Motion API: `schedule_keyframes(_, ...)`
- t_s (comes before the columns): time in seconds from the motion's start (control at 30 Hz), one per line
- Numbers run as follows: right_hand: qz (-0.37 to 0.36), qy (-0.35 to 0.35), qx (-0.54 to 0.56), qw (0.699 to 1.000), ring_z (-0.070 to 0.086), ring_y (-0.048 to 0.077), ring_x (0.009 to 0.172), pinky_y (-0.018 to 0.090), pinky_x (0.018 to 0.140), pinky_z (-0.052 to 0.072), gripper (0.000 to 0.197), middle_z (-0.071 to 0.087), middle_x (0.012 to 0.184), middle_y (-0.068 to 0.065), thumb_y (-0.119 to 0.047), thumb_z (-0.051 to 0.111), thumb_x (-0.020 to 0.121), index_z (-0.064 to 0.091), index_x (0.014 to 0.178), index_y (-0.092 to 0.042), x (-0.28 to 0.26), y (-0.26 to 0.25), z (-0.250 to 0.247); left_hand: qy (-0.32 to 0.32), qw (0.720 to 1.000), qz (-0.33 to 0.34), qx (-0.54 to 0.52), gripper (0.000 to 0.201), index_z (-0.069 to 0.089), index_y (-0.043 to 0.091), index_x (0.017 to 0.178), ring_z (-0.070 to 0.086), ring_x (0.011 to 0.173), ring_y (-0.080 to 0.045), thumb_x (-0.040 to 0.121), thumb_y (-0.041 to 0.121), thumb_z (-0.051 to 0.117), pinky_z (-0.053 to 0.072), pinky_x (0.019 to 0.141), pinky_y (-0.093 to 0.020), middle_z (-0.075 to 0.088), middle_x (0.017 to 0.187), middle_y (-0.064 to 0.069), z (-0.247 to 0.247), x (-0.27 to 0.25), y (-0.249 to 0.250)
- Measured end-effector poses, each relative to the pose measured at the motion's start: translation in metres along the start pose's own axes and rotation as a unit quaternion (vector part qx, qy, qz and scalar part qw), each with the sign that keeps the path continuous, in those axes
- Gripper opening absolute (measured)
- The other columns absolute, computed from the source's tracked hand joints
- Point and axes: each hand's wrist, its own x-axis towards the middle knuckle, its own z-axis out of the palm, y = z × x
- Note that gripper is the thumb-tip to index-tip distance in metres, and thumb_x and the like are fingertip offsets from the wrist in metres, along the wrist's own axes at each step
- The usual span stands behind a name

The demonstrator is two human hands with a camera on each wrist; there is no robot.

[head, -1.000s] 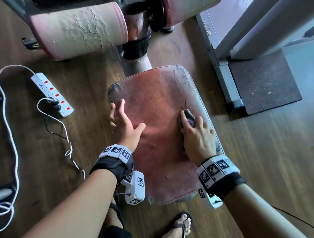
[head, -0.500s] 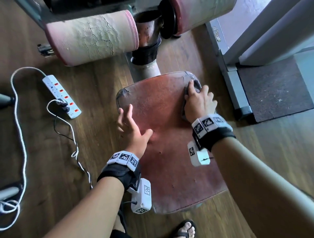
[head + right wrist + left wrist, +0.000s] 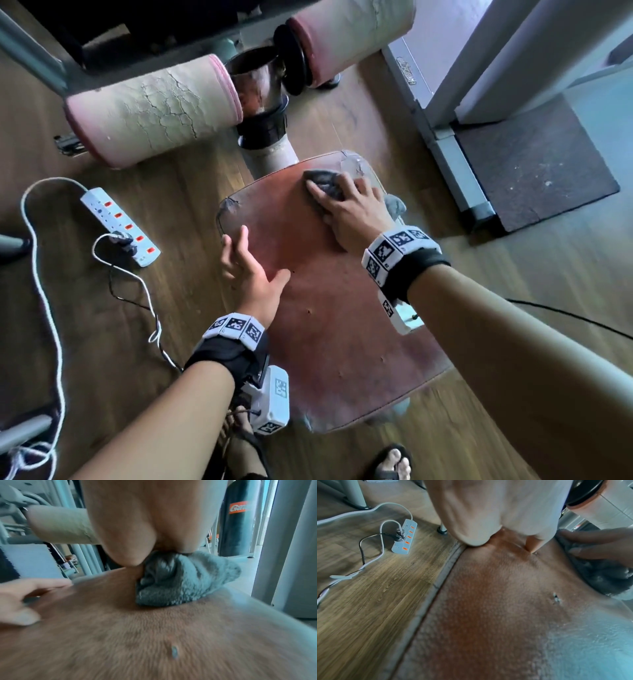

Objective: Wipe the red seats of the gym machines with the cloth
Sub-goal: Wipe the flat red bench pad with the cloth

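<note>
Worn red padded seat [image 3: 329,301] with cracked far corners and a few small punctures, set low over a brown wood-plank floor [image 3: 342,113]. Right hand [image 3: 352,212] flat near the seat's far right corner, fingers extended and spread, pressing down on a crumpled grey terry cloth [image 3: 323,181]; cloth bunched under the palm and fingers, 1 loose corner sticking out past the seat's right edge. Same grey cloth [image 3: 180,582] seen from the right wrist, squashed between palm and red surface. Left hand [image 3: 250,267] open on the seat's left side, fingers straight and apart, palm resting on the upholstery, holding nothing; fingertips close to the left edge. Both hands on the seat, well apart from each other.

Beyond the seat, 2 faded pink cylindrical roller pads [image 3: 154,113] with cracked covering, either side of a dark metal post. On the floor to the left, a white power strip [image 3: 120,226] with 5 orange switches, 1 black plug in it, white cable looping away. To the right, a dark rubber mat [image 3: 534,164] beside a grey frame.
</note>
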Motion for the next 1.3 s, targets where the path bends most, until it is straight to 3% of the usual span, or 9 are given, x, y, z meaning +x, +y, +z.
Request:
schedule_keyframes(0.1,0.016,0.018,0.078,0.997,0.006,0.034,0.145,0.05,0.117,0.009,0.071,0.01,0.159,-0.002,-0.046,0.048,0.095,0.002,0.148,-0.05,-0.045,0.005,-0.002,-0.008,1.0,-0.003,0.019,0.103,0.009,0.028,0.154,0.007,0.146,-0.026,0.077,0.021,0.076,0.017,0.118,-0.044,-0.005,0.158,-0.01,-0.002,0.002,-0.001)
schedule_keyframes(0.3,0.358,-0.004,0.268,0.894,-0.009,0.034,0.147,0.047,0.118,0.002,0.08,-0.005,0.161,0.011,-0.054,0.046,0.093,-0.006,0.151,-0.04,-0.14,0.016,0.029,-0.027,0.999,-0.023,0.019,0.101,0.008,0.03,0.153,0.012,0.143,-0.029,0.078,0.021,0.075,0.019,0.116,-0.046,-0.005,0.159,-0.009,-0.006,0.0,0.006)
schedule_keyframes(0.47,0.375,-0.042,0.252,0.891,-0.022,0.024,0.145,0.043,0.118,-0.011,0.091,-0.02,0.159,0.005,-0.067,0.042,0.088,-0.015,0.151,-0.033,-0.166,0.005,0.062,-0.053,0.997,-0.056,-0.024,0.104,0.01,0.024,0.153,0.008,0.144,-0.02,0.067,0.037,0.066,0.008,0.115,-0.04,-0.006,0.159,-0.009,-0.013,0.0,0.024)
schedule_keyframes(0.6,0.387,-0.055,0.26,0.883,-0.02,0.022,0.145,0.042,0.117,-0.012,0.093,-0.016,0.158,0.001,-0.069,0.044,0.086,-0.014,0.151,-0.036,-0.161,0.008,0.062,-0.014,0.996,-0.081,0.039,0.082,0.021,0.025,0.148,0.017,0.14,-0.035,0.081,0.032,0.068,0.01,0.116,-0.052,0.006,0.154,-0.01,-0.013,0.001,0.04)
schedule_keyframes(0.73,0.396,-0.056,0.265,0.877,-0.018,0.022,0.145,0.041,0.116,-0.012,0.093,-0.016,0.158,-0.001,-0.069,0.045,0.086,-0.014,0.15,-0.038,-0.16,0.007,0.062,-0.011,0.994,0.102,0.028,0.067,0.032,0.033,0.136,0.023,0.135,-0.036,0.075,0.048,0.055,0.021,0.114,-0.051,0.012,0.15,-0.005,-0.004,0.011,0.073)
schedule_keyframes(0.8,0.397,-0.06,0.27,0.875,-0.019,0.022,0.144,0.041,0.116,-0.013,0.092,-0.018,0.158,-0.002,-0.069,0.045,0.085,-0.015,0.149,-0.039,-0.159,0.007,0.061,-0.098,0.952,0.27,0.107,0.064,0.034,0.04,0.14,0.014,0.14,-0.034,0.08,0.049,0.055,0.016,0.116,-0.046,0.009,0.156,-0.001,0.003,0.016,0.096)
schedule_keyframes(0.9,0.4,-0.059,0.267,0.874,-0.019,0.021,0.145,0.041,0.116,-0.013,0.092,-0.019,0.157,-0.003,-0.069,0.045,0.085,-0.016,0.148,-0.041,-0.159,0.007,0.062,-0.215,0.8,0.462,0.317,0.065,0.022,0.045,0.15,-0.003,0.148,-0.032,0.092,0.05,0.051,0.007,0.12,-0.049,-0.003,0.163,0.003,0.014,0.026,0.121)
schedule_keyframes(1.0,0.405,-0.059,0.27,0.872,-0.019,0.021,0.144,0.042,0.116,-0.012,0.091,-0.019,0.157,-0.004,-0.069,0.045,0.086,-0.016,0.148,-0.041,-0.159,0.006,0.062,-0.245,0.694,0.505,0.452,0.063,0.006,0.045,0.153,-0.012,0.149,-0.034,0.099,0.049,0.039,0.0,0.12,-0.052,-0.012,0.163,0.006,0.023,0.043,0.119)
schedule_keyframes(1.3,0.406,-0.058,0.277,0.869,-0.023,0.018,0.143,0.042,0.116,-0.014,0.09,-0.024,0.155,-0.01,-0.066,0.045,0.087,-0.017,0.147,-0.043,-0.16,0.005,0.062,-0.222,0.722,0.461,0.465,0.061,-0.004,0.05,0.15,0.007,0.148,-0.033,0.101,0.051,0.032,0.008,0.119,-0.051,-0.006,0.163,0.011,0.041,0.095,0.138)
